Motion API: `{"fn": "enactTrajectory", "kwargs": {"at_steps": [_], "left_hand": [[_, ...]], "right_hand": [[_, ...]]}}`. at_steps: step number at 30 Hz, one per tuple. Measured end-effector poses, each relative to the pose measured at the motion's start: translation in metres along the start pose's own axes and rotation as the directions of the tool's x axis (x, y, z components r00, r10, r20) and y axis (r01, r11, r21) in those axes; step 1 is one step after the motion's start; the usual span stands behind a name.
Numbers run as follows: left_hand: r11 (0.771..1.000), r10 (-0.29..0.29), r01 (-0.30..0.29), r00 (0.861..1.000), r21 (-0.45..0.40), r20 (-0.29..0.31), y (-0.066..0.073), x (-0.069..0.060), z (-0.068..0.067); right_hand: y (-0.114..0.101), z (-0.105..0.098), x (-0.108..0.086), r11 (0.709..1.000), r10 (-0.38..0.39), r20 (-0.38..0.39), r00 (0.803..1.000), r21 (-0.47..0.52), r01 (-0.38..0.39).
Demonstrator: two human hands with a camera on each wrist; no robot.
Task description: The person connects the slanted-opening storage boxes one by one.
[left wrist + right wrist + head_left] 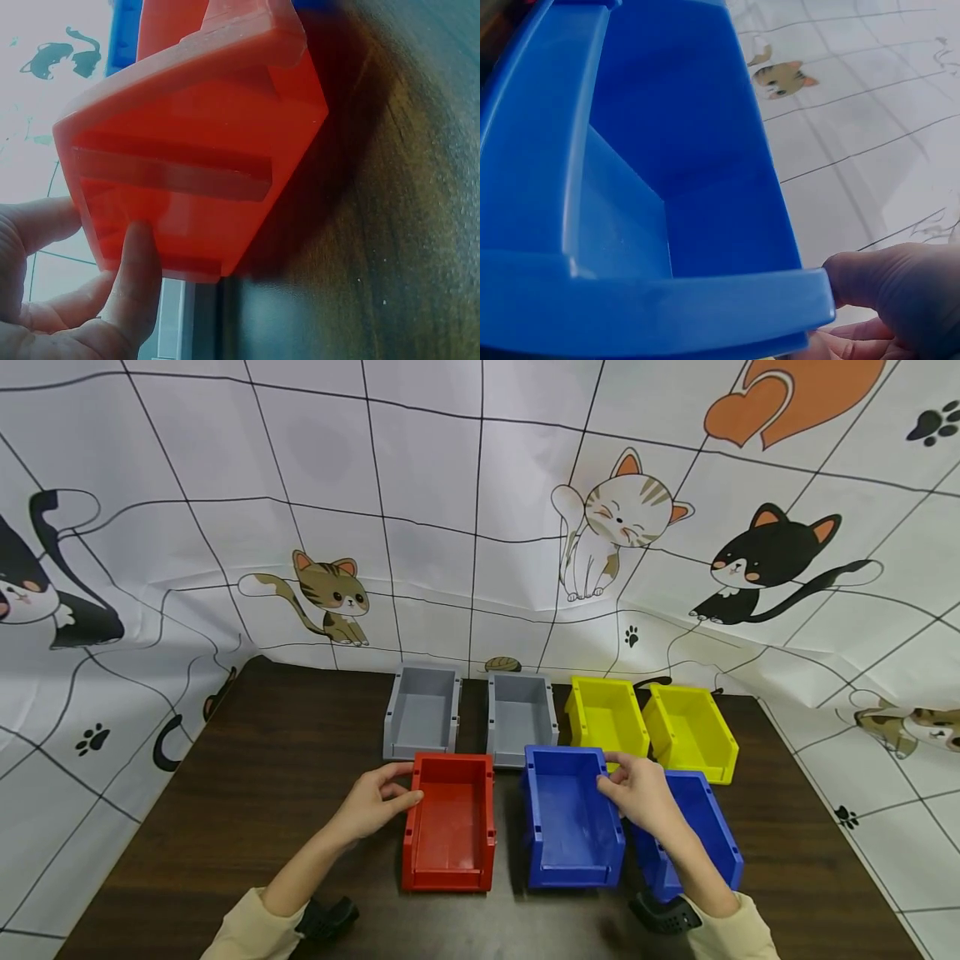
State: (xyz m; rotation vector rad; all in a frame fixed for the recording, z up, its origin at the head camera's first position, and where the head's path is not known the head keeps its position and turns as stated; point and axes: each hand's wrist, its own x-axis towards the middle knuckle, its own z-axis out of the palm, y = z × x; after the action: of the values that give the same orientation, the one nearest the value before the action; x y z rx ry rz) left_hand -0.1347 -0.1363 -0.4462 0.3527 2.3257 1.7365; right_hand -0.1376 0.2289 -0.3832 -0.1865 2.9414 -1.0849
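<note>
Rim-pinching red bin [452, 822] with left hand [371, 803], blue bin [573, 827] with right hand [643, 793], in front of 2 grey bins [422, 714]. Could tip either through 1-sided holding, or bump 2nd blue bin [705, 822] by shifting right.

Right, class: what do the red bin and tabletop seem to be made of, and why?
Red bin: probably moulded plastic, smooth, slightly glossy; its ribs and soft highlights suggest this.
Tabletop: wood or wood-look laminate, dark with faint sheen; grain streaks leave it open.
</note>
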Motion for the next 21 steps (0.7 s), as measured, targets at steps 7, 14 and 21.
{"fn": "enactTrajectory", "kwargs": {"at_steps": [7,14,21], "left_hand": [[1.000,-0.010,0.010,1.000,0.001,-0.001,0.000,0.000,0.000],[1.000,-0.011,0.011,1.000,-0.002,0.000,0.001,0.000,0.000],[1.000,-0.005,0.005,1.000,0.001,0.001,0.000,0.000,0.001]], "right_hand": [[-0.015,-0.008,0.007,0.999,-0.031,-0.007,0.999,0.013,0.031],[-0.023,-0.007,0.009,0.999,-0.031,0.021,0.999,0.036,0.030],[-0.030,-0.002,0.011,0.998,-0.034,0.034,0.999,0.054,0.032]]}}
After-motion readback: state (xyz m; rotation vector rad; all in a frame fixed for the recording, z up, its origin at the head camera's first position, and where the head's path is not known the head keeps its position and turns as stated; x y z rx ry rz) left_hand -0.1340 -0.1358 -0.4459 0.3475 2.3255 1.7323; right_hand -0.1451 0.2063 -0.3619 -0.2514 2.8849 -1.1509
